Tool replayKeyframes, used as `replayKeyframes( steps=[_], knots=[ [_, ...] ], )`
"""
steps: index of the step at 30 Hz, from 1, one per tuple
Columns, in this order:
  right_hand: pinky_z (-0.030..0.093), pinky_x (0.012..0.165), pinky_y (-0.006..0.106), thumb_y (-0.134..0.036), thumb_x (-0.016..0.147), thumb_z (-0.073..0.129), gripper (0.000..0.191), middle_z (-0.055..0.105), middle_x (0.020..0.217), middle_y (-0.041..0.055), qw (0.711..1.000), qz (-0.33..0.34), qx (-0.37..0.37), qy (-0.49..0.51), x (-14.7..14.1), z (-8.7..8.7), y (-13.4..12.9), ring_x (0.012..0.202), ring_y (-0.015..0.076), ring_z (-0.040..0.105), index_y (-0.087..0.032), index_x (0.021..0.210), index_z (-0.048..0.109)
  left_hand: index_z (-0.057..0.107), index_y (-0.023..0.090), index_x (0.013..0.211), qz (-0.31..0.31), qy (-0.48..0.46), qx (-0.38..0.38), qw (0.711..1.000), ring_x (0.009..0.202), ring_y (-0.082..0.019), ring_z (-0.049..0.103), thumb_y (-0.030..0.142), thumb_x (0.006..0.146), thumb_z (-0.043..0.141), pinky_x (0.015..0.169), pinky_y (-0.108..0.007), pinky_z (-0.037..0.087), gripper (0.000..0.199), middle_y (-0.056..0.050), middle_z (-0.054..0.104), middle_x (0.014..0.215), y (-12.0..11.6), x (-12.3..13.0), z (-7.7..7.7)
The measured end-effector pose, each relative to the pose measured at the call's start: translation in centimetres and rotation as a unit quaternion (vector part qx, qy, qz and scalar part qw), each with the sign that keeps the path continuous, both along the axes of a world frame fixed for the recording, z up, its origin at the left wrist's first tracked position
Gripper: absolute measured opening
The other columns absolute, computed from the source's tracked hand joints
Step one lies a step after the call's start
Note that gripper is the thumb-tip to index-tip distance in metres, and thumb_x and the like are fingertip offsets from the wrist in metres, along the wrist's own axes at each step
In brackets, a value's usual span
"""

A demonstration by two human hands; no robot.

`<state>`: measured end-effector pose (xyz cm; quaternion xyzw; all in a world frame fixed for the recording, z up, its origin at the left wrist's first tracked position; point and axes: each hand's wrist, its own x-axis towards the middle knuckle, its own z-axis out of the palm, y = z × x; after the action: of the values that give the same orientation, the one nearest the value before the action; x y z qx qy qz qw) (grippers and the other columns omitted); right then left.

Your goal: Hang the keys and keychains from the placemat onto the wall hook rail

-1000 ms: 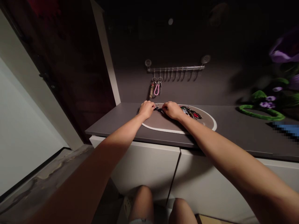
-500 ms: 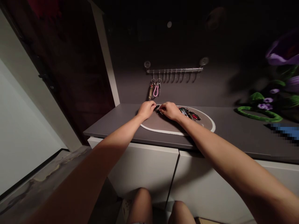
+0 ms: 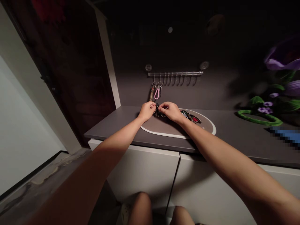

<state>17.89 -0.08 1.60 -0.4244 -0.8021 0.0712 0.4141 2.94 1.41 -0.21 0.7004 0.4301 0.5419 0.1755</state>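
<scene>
On the oval grey-brown mat (image 3: 164, 131) with a white rim, my left hand (image 3: 147, 112) pinches a small black item (image 3: 157, 107), which stands up between the two hands. Its exact kind is too small and dark to tell. My right hand (image 3: 171, 112) is closed in a pinch, thumb and forefinger at the item's right side. Dark and shiny bits lie under the fingertips, partly hidden. Just right of my right hand, a pile of keys and trinkets (image 3: 193, 118) with a red piece rests on the mat, partly covered by the wrist.
Above the mat, a clear hook rail (image 3: 175, 74) on the wall carries a pink loop keychain (image 3: 157, 93) and a brown tag keychain (image 3: 152, 93). Purple plush flowers (image 3: 266, 107) with a green ring base (image 3: 260, 122) stand right. White cabinet doors (image 3: 145, 168) are below the countertop.
The small black item has come upright between my fingertips. My right-hand fingers have lifted and straightened somewhat, and the view has tipped slightly upward.
</scene>
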Motion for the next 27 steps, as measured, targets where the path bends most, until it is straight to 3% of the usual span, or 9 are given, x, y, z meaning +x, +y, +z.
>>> replayKeyframes(
  steps=[13, 27],
  knots=[
    [0.039, 0.066, 0.023, -0.027, 0.075, 0.051, 0.017, 0.064, 0.075, 0.0035, 1.000, 0.002, -0.005, 0.021, 0.2, -0.2, 0.7, 0.066, 0.0114, 0.053, -0.014, 0.074, 0.063, 0.056, 0.013, 0.078, -0.024, -0.002, 0.009, 1.000, 0.055, -0.007, 0.050, 0.016, 0.073, 0.050, 0.057, -0.018, 0.040, 0.008, 0.002, 0.056, 0.062, 0.3, 0.0, -0.3],
    [0.036, 0.057, 0.020, -0.030, 0.074, 0.052, 0.016, 0.050, 0.064, -0.0030, 0.964, 0.117, -0.151, 0.186, 0.1, -0.6, 1.3, 0.056, 0.0065, 0.042, -0.014, 0.076, 0.050, 0.044, 0.016, 0.075, -0.125, -0.071, -0.025, 0.989, 0.054, -0.005, 0.048, 0.018, 0.081, 0.043, 0.058, -0.019, 0.045, 0.007, 0.005, 0.045, 0.061, 0.0, 0.2, 0.0]
  ],
)
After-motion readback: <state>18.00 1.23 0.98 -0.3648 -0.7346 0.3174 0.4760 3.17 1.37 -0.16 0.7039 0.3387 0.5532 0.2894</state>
